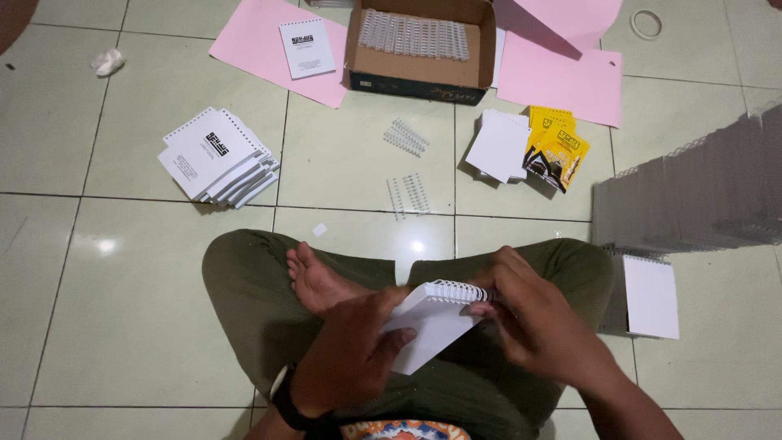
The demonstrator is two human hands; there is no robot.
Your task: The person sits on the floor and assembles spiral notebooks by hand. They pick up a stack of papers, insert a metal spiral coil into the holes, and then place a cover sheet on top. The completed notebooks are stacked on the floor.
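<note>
Person sat cross-legged on the tiled floor [122, 285], olive trousers, one bare foot [314, 281] tucked up between the knees. Left hand [346, 354] (black watch [293, 407] on the wrist) held a small white notepad [428, 326] over the lap; its fingers [395, 341] were closed around the pad's lower left edge, thumb on top. Right hand [533, 326] met the pad at its upper right corner, fingers pinched shut on the end of the white spiral binding [456, 291] that ran along the pad's top edge. Pad was tilted, binding end higher.

To the right of the knee, one bound white notepad [652, 295] lay flat on the floor, just beside a long leaning row of pads [692, 195] (blurred; individual pads not distinguishable).

Beyond the knees, two loose white binding coils [407, 195] and [406, 137] lay apart on the tiles. Right of them, a small stack of white sheets [497, 145] touched a fan of yellow printed covers [558, 147]. To the left, a fanned stack of bound notepads [216, 156] with black-printed white covers.

Farthest back: an open cardboard box [419, 61] holding a row of white coils [414, 34], pink paper sheets [562, 77] spread either side of it, one printed notepad [307, 47] resting on the left pink sheet. A tape ring [646, 24] sat at top right, a crumpled white scrap [107, 61] at top left.
</note>
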